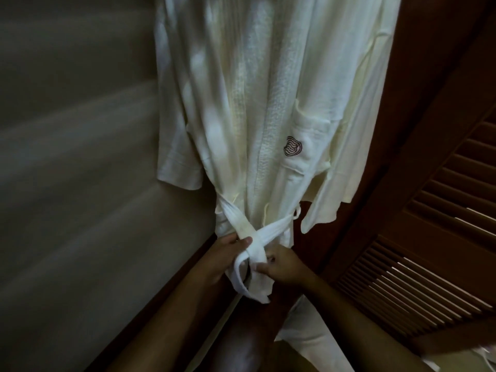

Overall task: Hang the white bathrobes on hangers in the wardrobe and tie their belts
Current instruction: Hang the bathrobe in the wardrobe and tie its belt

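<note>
- The white bathrobe [268,116] is hanging in the wardrobe, between the pale wall [80,157] and the louvred door [429,251]. The hanger is sitting above the edge of the view, so I cannot see it.
- The belt [273,230] is crossing over itself at the waist, low on the front of the bathrobe. As I am judging it, no knot is closed yet.
- The left hand [225,256] is gripping the crossing, its fingers curling round the two bands and the thumb pressing on top.
- The right hand [284,267] is pinching a loose end of the belt just beside the crossing, its fingers clenched on the cloth.
- If the left hand is loosening before the end is passing through, the crossing is likely opening and the belt is going slack.
- Pulling downward too hard is probably dragging the bathrobe off its hanger, because the cloth is hanging freely.
- The thin belt loop [297,212] at the side is looking slack, so the belt may be slipping out of it.
- Another white cloth [308,336] is lying at the lower right, and a trailing end may be catching on it.
</note>
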A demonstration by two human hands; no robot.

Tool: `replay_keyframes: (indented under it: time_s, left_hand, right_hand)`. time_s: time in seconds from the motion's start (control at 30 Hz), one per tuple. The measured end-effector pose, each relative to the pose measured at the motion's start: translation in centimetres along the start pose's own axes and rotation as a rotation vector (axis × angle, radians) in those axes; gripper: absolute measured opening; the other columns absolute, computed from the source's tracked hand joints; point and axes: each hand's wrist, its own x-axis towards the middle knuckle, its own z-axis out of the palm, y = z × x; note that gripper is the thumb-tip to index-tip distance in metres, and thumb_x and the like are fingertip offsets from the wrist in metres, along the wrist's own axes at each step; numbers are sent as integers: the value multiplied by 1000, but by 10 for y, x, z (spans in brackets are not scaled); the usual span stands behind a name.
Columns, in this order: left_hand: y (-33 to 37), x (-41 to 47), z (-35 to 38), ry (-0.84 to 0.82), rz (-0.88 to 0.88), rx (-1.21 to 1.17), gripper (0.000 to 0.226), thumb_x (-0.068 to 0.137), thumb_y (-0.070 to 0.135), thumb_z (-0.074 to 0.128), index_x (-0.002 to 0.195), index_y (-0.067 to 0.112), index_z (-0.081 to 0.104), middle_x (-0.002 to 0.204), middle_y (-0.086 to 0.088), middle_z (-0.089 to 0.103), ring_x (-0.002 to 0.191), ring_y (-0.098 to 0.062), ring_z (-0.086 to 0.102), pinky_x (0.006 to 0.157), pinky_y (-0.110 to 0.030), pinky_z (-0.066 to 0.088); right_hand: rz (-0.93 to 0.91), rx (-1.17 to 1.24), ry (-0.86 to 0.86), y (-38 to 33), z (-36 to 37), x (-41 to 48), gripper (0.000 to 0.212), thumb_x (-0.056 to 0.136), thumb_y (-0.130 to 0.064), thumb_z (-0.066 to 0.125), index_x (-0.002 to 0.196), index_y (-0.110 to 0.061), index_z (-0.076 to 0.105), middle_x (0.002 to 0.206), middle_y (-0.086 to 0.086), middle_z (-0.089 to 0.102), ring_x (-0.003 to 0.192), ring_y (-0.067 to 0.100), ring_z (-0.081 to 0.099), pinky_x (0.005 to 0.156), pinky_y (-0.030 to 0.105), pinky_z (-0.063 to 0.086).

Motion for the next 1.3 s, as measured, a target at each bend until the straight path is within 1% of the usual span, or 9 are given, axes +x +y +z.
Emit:
replay_keyframes:
  time_s: [0.13,0.3,0.4,0.53,0.67,0.83,0.93,1.07,1.3]
  left_hand:
    - [-2,-1,-9,110,53,448,19,91,14,75,108,18,68,95,4,71,87,-11,72,72,-13,55]
    - [-2,4,-10,237,-3,622,19,92,15,71,84,31,64,88,3,68,70,-9,69,74,-28,60]
    - [2,4,-2,162,-37,277,14,100,8,58,92,18,64,83,2,71,59,1,67,67,-27,60]
    - [9,3,7,53,-88,-194,19,105,28,53,114,13,61,75,10,76,68,-4,73,60,-22,59]
    - [13,1,9,79,-20,6,12,100,12,63,109,7,69,88,-1,79,83,-17,76,75,-33,63]
    - [13,10,0,160,22,18,32,83,18,76,114,10,74,112,-14,76,109,-33,71,104,-52,51]
    - [11,10,-4,83,34,1,43,78,18,76,120,11,72,117,-13,75,114,-33,69,108,-55,48]
    - [15,4,-3,23,45,52,51,76,9,76,126,12,66,118,-9,75,114,-29,69,105,-51,52]
    - [6,5,4,87,-46,21,56,71,18,76,126,15,68,111,-8,77,107,-30,71,102,-53,53]
  right_hand:
    - [-162,-20,373,10,-6,-2,19,87,-43,71,80,-25,70,76,-19,60,71,-12,54,69,8,36]
    - [-305,-142,640,-8,-22,-6,25,86,-13,61,85,-30,43,88,-14,43,71,0,38,62,11,31]
    - [-364,-211,545,-17,-17,-11,10,91,-22,49,96,-21,57,107,-9,52,83,-3,44,65,1,32]
    - [-220,-153,374,-5,18,-14,55,85,-55,33,120,-23,62,117,-16,48,102,13,56,74,3,34]
    - [-390,-122,369,6,32,-18,30,92,-13,66,121,-19,62,129,0,47,113,12,51,91,16,43]
    - [-93,137,372,7,28,-27,35,81,-17,75,106,-25,52,102,-14,54,89,-1,55,73,8,40]
    - [171,333,261,9,27,-22,24,88,-12,67,106,-26,58,103,-7,64,92,9,63,81,22,51]
    - [563,1082,110,-19,9,-4,15,102,-10,51,99,-9,65,101,12,71,89,25,69,80,37,58]
    - [478,1654,142,-32,3,16,42,91,-9,49,127,9,59,124,28,68,120,42,63,104,50,50]
